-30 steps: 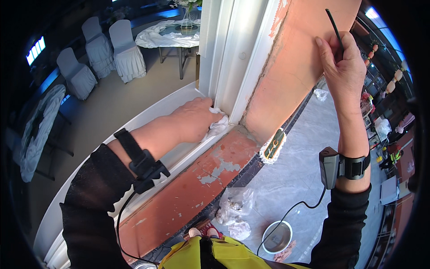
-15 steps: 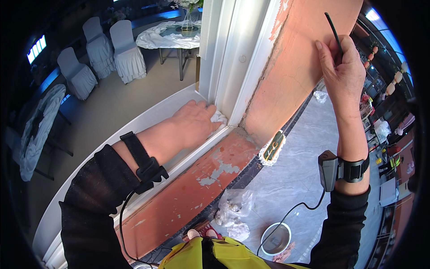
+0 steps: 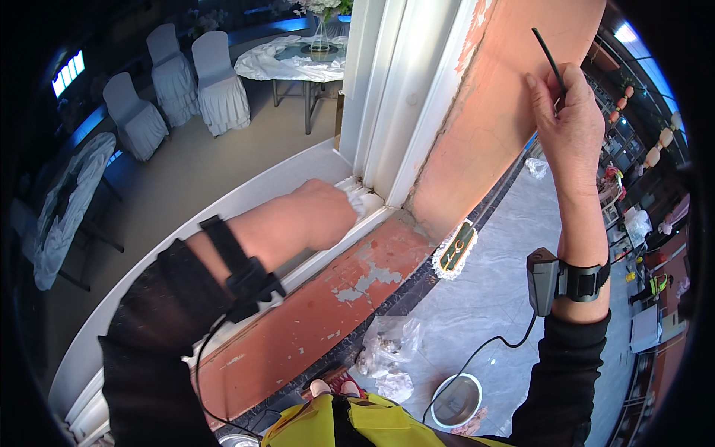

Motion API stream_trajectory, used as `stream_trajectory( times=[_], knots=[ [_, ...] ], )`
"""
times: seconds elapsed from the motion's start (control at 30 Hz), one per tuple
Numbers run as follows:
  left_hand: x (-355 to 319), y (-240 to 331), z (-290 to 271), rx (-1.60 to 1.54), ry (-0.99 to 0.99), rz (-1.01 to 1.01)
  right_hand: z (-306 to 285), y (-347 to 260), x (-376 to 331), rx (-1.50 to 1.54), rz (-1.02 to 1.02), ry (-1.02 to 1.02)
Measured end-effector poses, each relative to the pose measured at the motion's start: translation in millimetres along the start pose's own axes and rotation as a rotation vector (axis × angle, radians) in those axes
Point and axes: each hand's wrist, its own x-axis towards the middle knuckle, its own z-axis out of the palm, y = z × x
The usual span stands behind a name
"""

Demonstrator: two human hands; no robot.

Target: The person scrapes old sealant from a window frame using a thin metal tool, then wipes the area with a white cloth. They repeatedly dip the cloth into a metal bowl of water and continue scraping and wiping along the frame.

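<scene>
My left hand [image 3: 325, 212] is closed round a white cloth [image 3: 357, 203], down on the white window sill frame [image 3: 316, 257] close to its corner. Only a bunched end of the cloth shows beyond my fingers. Dark grime marks the corner where the sill meets the upright white frame [image 3: 380, 175]. Up at the right, my right hand [image 3: 572, 115] pinches a thin black rod or stiff cord [image 3: 546, 51] beside the orange wall [image 3: 514, 74]. The rod's upper end sticks out above my fingers; its lower part is hidden in my grip.
Beneath the sill runs a peeling reddish ledge [image 3: 298, 328]. A flat mop head [image 3: 456, 252] with white fringe leans by the wall. On the tiled floor are a white basin [image 3: 477, 398] and plastic bags [image 3: 391, 350]. Beyond the window stand covered chairs [image 3: 220, 82] and round tables [image 3: 290, 63].
My left hand has drawn the cloth back from the frame corner, toward me and slightly left, baring the corner. My right hand keeps its grip on the black rod, nearly still.
</scene>
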Motion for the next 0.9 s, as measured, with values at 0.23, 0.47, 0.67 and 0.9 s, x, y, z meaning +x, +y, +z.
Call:
stream_trajectory(
  times=[0.23, 0.47, 0.67, 0.9],
  knots=[
    [-31, 8, 20, 0.104, 0.104, 0.039, 4, 1, -1, 0.037, -0.026, 0.037],
    [39, 10, -9, 0.009, 0.034, -0.103, 2, 4, 0, -0.013, -0.057, 0.029],
    [-12, 10, -10, -0.058, -0.134, -0.125, 1, 1, 0, -0.024, -0.041, 0.015],
    [-32, -21, -1, -0.359, 0.345, -0.283, 3, 1, 0, -0.028, -0.070, 0.036]
  ],
)
